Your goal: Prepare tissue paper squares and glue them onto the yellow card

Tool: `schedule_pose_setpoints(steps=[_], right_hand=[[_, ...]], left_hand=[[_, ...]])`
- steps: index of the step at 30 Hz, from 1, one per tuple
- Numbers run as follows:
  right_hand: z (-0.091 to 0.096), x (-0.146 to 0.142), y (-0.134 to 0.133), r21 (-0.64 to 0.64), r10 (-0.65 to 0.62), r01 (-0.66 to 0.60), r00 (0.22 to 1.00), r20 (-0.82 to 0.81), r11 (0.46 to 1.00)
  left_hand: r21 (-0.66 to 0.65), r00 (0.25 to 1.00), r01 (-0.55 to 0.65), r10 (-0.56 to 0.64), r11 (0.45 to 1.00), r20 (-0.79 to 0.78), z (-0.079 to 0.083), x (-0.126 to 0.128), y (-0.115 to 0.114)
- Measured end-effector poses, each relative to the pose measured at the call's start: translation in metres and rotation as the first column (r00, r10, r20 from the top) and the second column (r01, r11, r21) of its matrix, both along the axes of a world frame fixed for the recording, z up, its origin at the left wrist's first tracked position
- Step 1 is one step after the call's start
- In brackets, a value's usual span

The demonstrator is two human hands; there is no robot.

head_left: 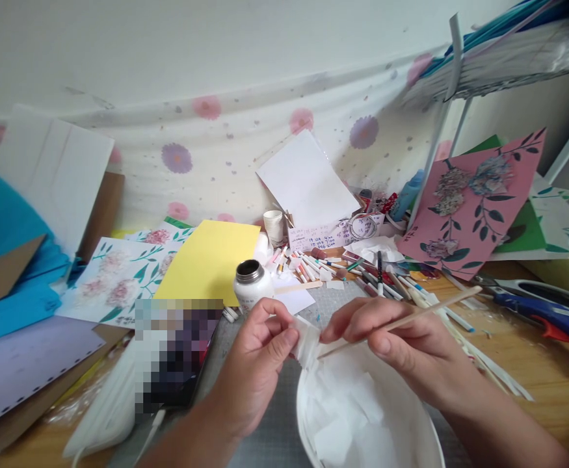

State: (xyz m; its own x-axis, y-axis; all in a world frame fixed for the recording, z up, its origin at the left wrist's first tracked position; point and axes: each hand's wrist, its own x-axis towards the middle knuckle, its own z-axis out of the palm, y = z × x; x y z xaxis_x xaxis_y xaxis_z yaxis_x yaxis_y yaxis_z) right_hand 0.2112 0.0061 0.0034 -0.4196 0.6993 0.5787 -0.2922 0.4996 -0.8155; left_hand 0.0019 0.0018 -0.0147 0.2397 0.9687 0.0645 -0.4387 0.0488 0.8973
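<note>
A bowl (411, 416) sits nearest on the table (547, 383). Behind it stands a bottle (252, 283), with markers (343, 266) scattered to its right. A glue gun (547, 312) lies farther right.

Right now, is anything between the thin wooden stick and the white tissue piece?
Nothing visible. The right hand holds the thin wooden stick with its tip at the white tissue piece, which the left hand pinches.

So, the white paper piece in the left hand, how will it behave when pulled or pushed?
Probably floppy: the paper piece bunches up between the fingers of the left hand. Likely very light and easy to tear; it looks thin like the pieces in the white bowl. The stick could pierce it.
</note>
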Motion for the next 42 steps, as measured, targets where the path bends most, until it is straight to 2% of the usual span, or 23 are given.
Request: schedule_pose_setpoints(steps=[12, 21, 23, 26, 28, 29, 31, 33, 37, 42], right_hand=[[0.002, -0.002, -0.004, 0.015, 0.055, -0.055, 0.998, -0.017, 0.998], [0.001, 0.0, -0.003, 0.063, -0.035, 0.028, 0.993, 0.111, 0.998], [0.0, 0.002, -0.003, 0.055, -0.061, 0.054, 0.99, 0.131, 0.997], [0.0, 0.004, -0.001, 0.03, -0.075, 0.072, 0.988, 0.131, 0.997], [0.0, 0.005, 0.0, 0.008, -0.07, 0.07, 0.988, 0.135, 0.998], [0.0, 0.004, 0.001, -0.002, -0.066, 0.067, 0.988, 0.139, 0.998], [0.001, 0.004, 0.001, -0.02, -0.059, 0.062, 0.988, 0.144, 0.998], [0.0, 0.003, 0.001, -0.035, -0.044, 0.05, 0.989, 0.14, 0.998], [-0.001, 0.003, 0.0, -0.037, -0.019, 0.025, 0.988, 0.157, 0.999], [0.001, 0.0, -0.003, -0.002, -0.009, 0.009, 0.983, 0.183, 1.0]], left_hand=[[-0.012, 0.999, -0.02, 0.02, 1.0, -0.035, 0.003, 0.001, 0.001], [0.101, 0.981, -0.058, 0.076, 0.993, -0.181, -0.002, -0.002, 0.004], [0.16, 0.937, -0.104, 0.151, 0.982, -0.315, -0.003, -0.005, 0.008], [0.27, 0.773, -0.094, 0.241, 0.958, -0.587, -0.002, -0.009, 0.015], [0.345, 0.677, -0.046, 0.283, 0.938, -0.68, -0.001, -0.011, 0.018], [0.391, 0.656, -0.027, 0.311, 0.92, -0.688, 0.0, -0.012, 0.018], [0.476, 0.666, -0.011, 0.362, 0.879, -0.652, 0.001, -0.013, 0.016], [0.498, 0.722, 0.005, 0.341, 0.867, -0.602, 0.001, -0.013, 0.011], [0.451, 0.826, 0.058, 0.211, 0.891, -0.523, -0.003, -0.013, 0.002], [0.379, 0.825, 0.025, 0.194, 0.925, -0.53, -0.004, -0.01, 0.001]])
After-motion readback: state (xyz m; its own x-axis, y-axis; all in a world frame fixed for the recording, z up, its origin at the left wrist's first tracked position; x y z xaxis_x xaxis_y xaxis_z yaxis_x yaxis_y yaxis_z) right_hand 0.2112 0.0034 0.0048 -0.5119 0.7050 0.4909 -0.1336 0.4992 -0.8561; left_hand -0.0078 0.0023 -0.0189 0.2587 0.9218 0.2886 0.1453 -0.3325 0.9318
